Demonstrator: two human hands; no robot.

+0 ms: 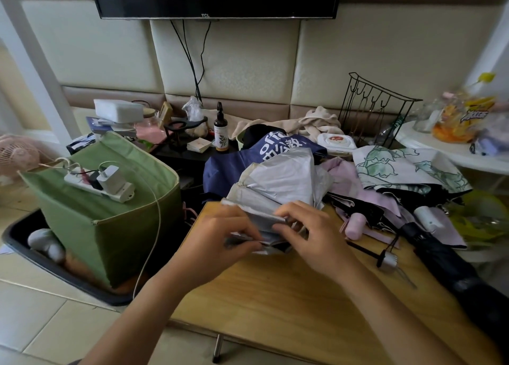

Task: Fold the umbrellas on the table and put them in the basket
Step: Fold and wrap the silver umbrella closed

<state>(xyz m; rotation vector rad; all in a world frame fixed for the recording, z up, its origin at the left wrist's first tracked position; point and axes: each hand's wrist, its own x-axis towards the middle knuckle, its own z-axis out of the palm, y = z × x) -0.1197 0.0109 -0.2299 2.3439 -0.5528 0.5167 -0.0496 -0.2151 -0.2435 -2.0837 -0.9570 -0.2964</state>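
While both hands (275, 233) pinch silver umbrella (278, 184) edges, table (275, 295) front's open.

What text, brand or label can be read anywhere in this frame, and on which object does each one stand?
"TCL": on the bottom bezel of the television.
"offic", cut off, above white Chinese characters only partly visible: on the navy umbrella.
Yellow snack bag: large stylised characters, too blurred to read.
Brown spray bottle: label print too small to read.
Round-lidded wipes pack: too blurred to read.
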